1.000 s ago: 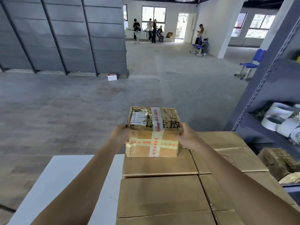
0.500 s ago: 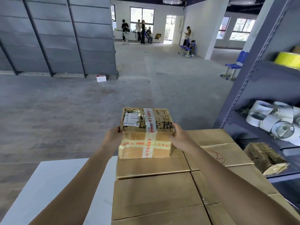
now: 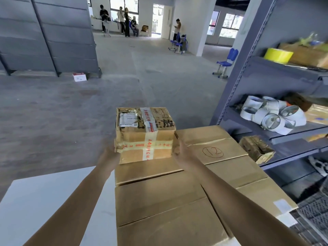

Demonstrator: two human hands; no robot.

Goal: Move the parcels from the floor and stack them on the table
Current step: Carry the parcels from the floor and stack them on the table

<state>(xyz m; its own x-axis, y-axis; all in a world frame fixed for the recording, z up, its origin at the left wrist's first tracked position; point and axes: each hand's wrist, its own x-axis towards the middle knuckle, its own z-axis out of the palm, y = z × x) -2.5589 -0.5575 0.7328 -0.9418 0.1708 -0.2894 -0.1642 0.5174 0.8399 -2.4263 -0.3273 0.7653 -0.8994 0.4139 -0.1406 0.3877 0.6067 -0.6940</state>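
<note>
Head view: parcel point(image 3: 144, 134) just left of carton marked circled "12" point(image 3: 213, 151), resting or nearly so on brown carton point(image 3: 147, 172) stacked over tabletop point(image 3: 44, 201). Left hand point(image 3: 109, 157) and right hand point(image 3: 182, 151) flank its ends, equally near. Fingers blurred, seem clamped on parcel sides. Long axis hand-to-hand. White label, red-print tape, black characters: unreadable.

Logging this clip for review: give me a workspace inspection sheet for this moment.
Surface: white table, partly covered by cartons.
Job's things: taped parcel over the far left carton, contact unclear; carton marked 12 beside it.
Clutter: white tape rolls and yellow tape roll on the shelving rack.
Grippers: left hand and right hand hold the parcel's sides.
Cables: nothing seen.
Surroundings: blue chair, small white box on the floor, people far off.
</note>
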